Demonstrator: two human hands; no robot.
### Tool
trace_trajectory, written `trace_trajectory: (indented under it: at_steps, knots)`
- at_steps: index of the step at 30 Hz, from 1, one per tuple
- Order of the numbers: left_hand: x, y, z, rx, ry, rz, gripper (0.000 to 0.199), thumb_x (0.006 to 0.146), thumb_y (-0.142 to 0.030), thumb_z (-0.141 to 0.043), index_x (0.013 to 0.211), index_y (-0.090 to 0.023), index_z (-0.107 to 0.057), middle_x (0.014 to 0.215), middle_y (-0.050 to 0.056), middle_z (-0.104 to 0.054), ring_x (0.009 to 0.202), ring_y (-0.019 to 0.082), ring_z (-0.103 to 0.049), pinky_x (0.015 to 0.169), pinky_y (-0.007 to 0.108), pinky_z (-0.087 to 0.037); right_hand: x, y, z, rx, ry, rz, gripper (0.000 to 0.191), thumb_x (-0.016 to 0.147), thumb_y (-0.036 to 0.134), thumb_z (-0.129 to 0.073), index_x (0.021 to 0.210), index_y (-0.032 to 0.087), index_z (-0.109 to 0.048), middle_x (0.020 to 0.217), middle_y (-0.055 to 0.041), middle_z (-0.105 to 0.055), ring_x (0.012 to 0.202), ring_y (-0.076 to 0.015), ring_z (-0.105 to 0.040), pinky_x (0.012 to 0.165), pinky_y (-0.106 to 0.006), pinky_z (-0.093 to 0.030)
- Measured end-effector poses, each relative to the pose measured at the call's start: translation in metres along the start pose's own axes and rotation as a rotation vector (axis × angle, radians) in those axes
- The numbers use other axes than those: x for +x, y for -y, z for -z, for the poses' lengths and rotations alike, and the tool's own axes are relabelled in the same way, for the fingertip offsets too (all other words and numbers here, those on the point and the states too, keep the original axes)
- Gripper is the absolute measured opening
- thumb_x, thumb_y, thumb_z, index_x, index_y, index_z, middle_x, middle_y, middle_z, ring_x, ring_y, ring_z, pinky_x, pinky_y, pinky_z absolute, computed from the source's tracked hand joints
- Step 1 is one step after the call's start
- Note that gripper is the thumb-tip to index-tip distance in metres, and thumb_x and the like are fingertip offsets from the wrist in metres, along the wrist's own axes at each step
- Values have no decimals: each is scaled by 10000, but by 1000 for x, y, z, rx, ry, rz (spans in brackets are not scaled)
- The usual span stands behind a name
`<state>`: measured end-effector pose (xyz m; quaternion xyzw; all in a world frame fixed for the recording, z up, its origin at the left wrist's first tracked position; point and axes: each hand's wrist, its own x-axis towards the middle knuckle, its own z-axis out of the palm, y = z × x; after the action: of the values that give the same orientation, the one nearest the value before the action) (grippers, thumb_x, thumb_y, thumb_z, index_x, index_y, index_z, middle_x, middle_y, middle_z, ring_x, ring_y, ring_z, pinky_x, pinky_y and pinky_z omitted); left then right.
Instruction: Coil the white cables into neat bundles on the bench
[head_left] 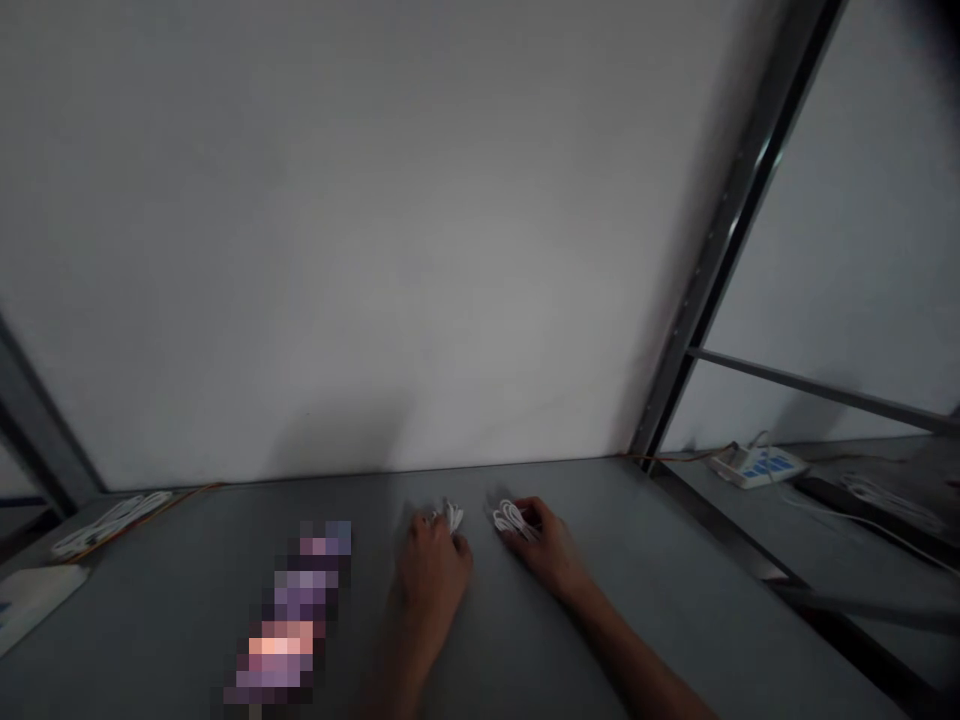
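- While the head camera looked forward and down over a grey table (660, 600), both bare hands lay on it near its far edge, a little apart.
- The left hand (435, 572) was curled around a small white cable bundle (453, 516). The loops poked out at about 1 o'clock from the knuckles, and the grip looked clenched, as far as the blur showed.
- The right hand (547, 548) was grasping a looped white cable (511, 518) at its fingertips, with the loops showing at about 10 o'clock from the hand.
- The two cables sat near each other, apparently not touching.
- At about 9 o'clock from the hands, a pixelated object (289, 610) lay on the table, too blurred to name.
- Farther round at 10 o'clock, a coiled white cord (112, 525) and an orange wire (154, 505) lay along the table's edge.
- At 12 o'clock stood a white wall (375, 250).
- At about 2 o'clock, past a metal frame upright (731, 220), a white power strip with blue markings (757, 466) and more coiled white cable (889, 500) lay on a grey surface (862, 450).
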<state>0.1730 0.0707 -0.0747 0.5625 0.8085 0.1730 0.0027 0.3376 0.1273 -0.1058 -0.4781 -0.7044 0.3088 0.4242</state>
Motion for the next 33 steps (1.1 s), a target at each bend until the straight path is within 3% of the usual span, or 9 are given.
trace_trajectory:
  at_steps: [7,14,22,27,33]
  knots:
    - [9,12,-1,6,-54,47,351,907,-205,-342,947,-81,-668,1007,195,-583,890,280,-614,662,335,-471,9,-20,-2,28,-174,-100,193,770,348,-556,859,178,-578,827,-77,-698,715,-201,-652,661,-293,-501]
    - [14,14,-2,-18,-51,98,320,902,-203,-389,978,-109,-685,996,171,-608,915,258,-614,685,304,-444,17,-33,4,24,-328,-171,231,683,340,-589,841,172,-586,786,-79,-701,687,-217,-666,645,-300,-507]
    - [21,26,10,-188,51,134,288,869,-251,-459,885,-147,-727,932,132,-671,883,237,-624,703,282,-405,14,-38,4,-13,-256,-146,244,767,398,-534,860,181,-594,817,-102,-710,698,-240,-681,634,-325,-512]
    - [19,27,9,-221,48,115,243,832,-258,-524,852,-155,-744,911,113,-688,856,219,-630,684,257,-388,16,-42,6,-84,-250,-133,284,771,386,-521,887,159,-648,896,-146,-720,829,-280,-688,781,-390,-515]
    - [22,32,5,-331,39,97,159,774,-247,-612,823,-169,-741,852,70,-705,847,217,-625,692,250,-374,18,-47,3,-18,-216,-78,536,805,544,-468,1058,118,-671,1216,-200,-630,1144,-318,-591,998,-465,-434]
